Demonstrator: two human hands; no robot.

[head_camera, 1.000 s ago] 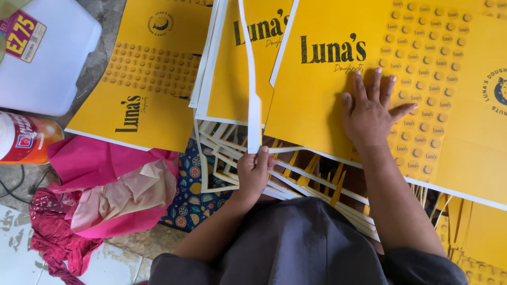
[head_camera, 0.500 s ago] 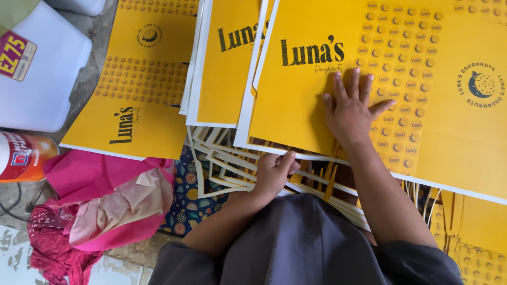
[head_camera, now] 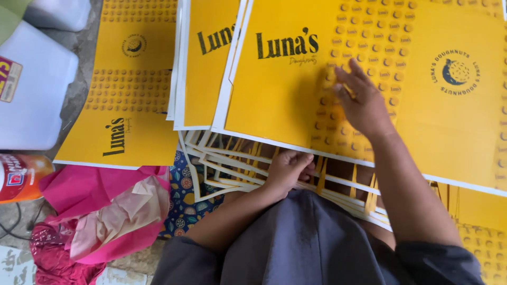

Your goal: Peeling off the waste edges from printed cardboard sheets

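The top yellow printed sheet (head_camera: 296, 95), white-edged with a dotted band and a round emblem, lies on the lap. The right hand (head_camera: 362, 103) rests open on it; the left hand (head_camera: 285, 170) grips white-and-yellow offcut strips (head_camera: 222, 169) beneath its edge.

Grey, rough concrete floor (head_camera: 79, 100) shows at the far left between the clutter, and pale cracked tiles (head_camera: 16, 264) appear at the near left corner. A white plastic container (head_camera: 31, 100) stands on the floor at the left, with a second one (head_camera: 58, 13) beyond it. Crumpled pink cloth (head_camera: 95, 211) lies near left, beside a blue patterned fabric (head_camera: 182, 195). Soft, even daylight falls throughout.
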